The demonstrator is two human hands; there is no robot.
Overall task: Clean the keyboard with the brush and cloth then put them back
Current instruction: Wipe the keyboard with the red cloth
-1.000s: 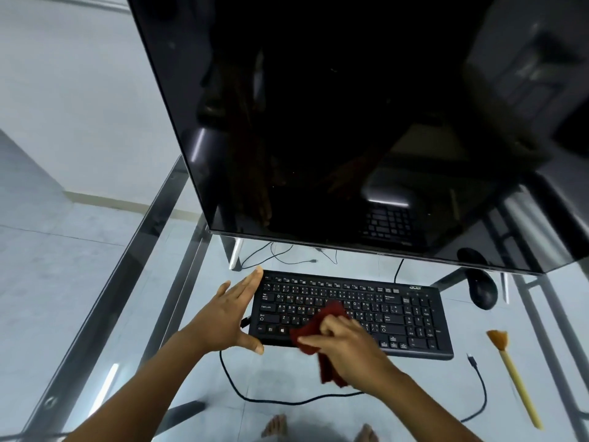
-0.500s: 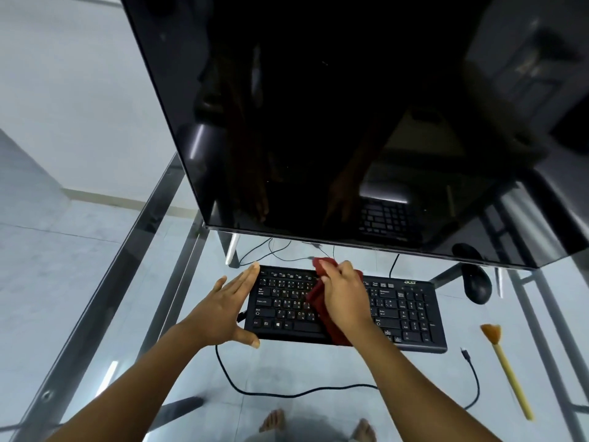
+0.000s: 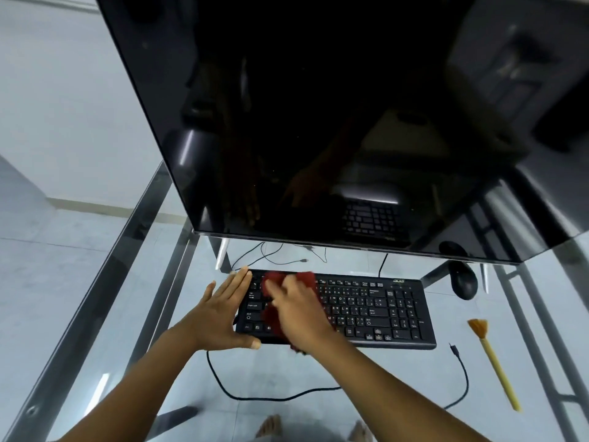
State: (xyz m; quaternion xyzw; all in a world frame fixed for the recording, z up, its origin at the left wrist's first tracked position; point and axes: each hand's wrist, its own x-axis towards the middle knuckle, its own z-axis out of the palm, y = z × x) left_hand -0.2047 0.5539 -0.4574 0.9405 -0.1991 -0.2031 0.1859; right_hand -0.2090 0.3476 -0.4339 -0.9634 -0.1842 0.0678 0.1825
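While the flat left hand (image 3: 223, 317) steadies the black keyboard (image 3: 382, 314), the right hand (image 3: 299, 311) presses down crumpled red cloth (image 3: 304, 277).

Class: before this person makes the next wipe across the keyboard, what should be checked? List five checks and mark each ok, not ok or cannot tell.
1. Is the keyboard braced? The left hand lies flat against its left end: ok.
2. The cloth is on the keyboard under the right hand: ok.
3. The right hand's grip on the cloth is blurred: cannot tell.
4. The rest of the keyboard, rightward, is free of objects: ok.
5. The brush lies on the table, apart from the keyboard: ok.
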